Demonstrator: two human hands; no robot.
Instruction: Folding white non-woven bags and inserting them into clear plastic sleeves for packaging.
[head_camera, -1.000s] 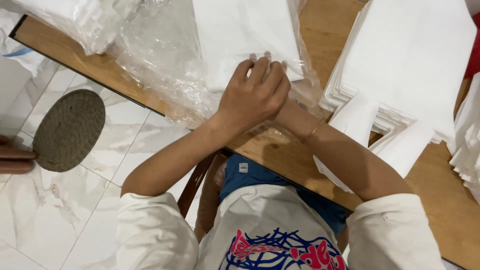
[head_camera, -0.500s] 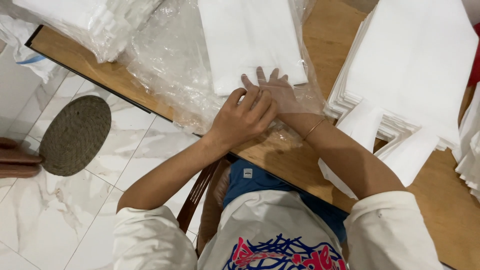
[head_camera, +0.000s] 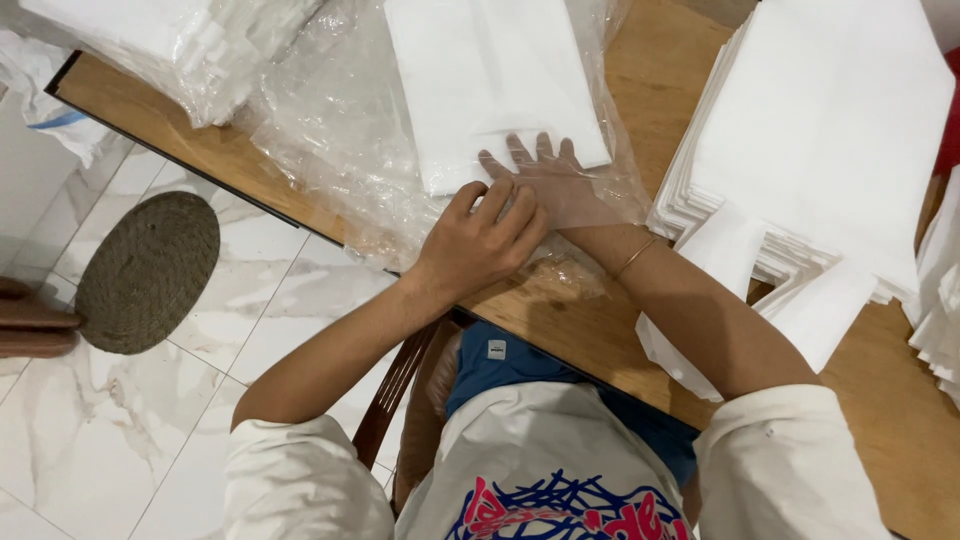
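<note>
Head view: I see my right hand (head_camera: 555, 185) inside the clear plastic bag (head_camera: 330, 150), fingers spread flat, tips touching the folded white cloth (head_camera: 490, 80). Left hand (head_camera: 480, 240) lies on the bag just below the cloth, fingers together, pressing.

The person wore a white short-sleeved shirt (head_camera: 560, 450) with a red and blue graphic print (head_camera: 560, 510) on the front, and blue shorts (head_camera: 520, 365) bearing a small white label. A thin bracelet (head_camera: 634, 257) circled the right wrist.
</note>
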